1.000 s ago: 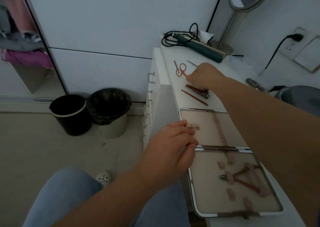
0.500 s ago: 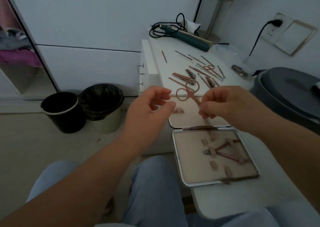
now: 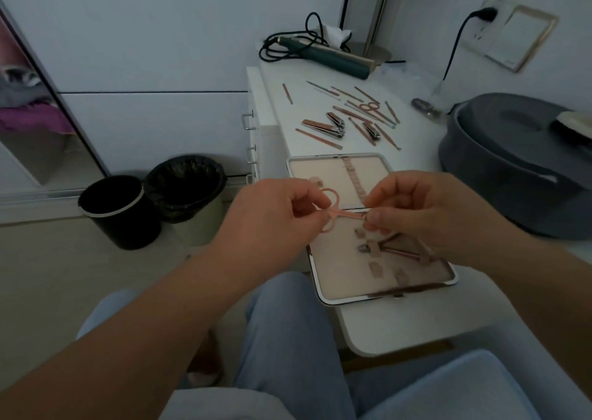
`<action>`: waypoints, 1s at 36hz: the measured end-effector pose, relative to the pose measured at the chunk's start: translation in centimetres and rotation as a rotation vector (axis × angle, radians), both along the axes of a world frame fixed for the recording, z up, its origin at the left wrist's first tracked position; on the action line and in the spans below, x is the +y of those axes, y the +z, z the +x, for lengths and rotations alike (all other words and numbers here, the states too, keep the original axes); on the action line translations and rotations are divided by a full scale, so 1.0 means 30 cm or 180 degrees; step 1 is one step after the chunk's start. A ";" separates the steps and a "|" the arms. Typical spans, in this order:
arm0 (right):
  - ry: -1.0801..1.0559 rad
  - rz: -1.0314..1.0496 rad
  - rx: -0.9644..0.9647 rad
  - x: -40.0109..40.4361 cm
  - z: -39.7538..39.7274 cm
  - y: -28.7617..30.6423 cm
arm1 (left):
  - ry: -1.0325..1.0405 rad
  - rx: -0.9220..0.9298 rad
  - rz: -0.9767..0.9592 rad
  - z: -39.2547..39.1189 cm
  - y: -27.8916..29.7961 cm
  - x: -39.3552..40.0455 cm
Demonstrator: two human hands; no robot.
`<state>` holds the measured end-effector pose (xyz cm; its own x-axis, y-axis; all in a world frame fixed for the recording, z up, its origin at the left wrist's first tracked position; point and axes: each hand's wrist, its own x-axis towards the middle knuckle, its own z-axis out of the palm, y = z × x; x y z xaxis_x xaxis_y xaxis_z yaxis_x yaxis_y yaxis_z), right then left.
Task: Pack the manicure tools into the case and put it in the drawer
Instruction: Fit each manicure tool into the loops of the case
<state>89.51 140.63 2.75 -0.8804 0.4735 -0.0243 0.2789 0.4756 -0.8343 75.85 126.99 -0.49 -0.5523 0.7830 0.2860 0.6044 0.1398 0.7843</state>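
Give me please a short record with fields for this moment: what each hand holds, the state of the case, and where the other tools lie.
left hand: grips the ring handles of the pink scissors
right hand: pinches the blade end of the same scissors
case: open flat on the white tabletop, below both hands
tool already in case: nippers under straps in the near half
loose tools: scattered on the tabletop beyond the case

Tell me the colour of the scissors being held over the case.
Rose-pink scissors, clearest in the head view.
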 end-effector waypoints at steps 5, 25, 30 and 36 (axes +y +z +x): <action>-0.0288 0.0712 0.0055 0.021 0.020 -0.028 | 0.0144 0.0010 -0.0249 -0.016 0.032 -0.021; -0.0731 0.1188 0.0536 0.070 0.060 -0.155 | 0.0248 0.0050 -0.0771 -0.008 0.017 -0.022; -0.0733 0.1196 0.0565 0.072 0.068 -0.162 | 0.0299 0.0682 -0.0869 0.023 0.015 0.005; -0.0733 0.1223 0.0596 0.072 0.064 -0.167 | 0.0385 0.1090 -0.0749 0.029 0.007 -0.008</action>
<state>91.43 142.80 -2.27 -0.7243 0.6002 0.3394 0.2749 0.7028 -0.6562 76.72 126.74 -0.28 -0.5484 0.7843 0.2902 0.7925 0.3767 0.4796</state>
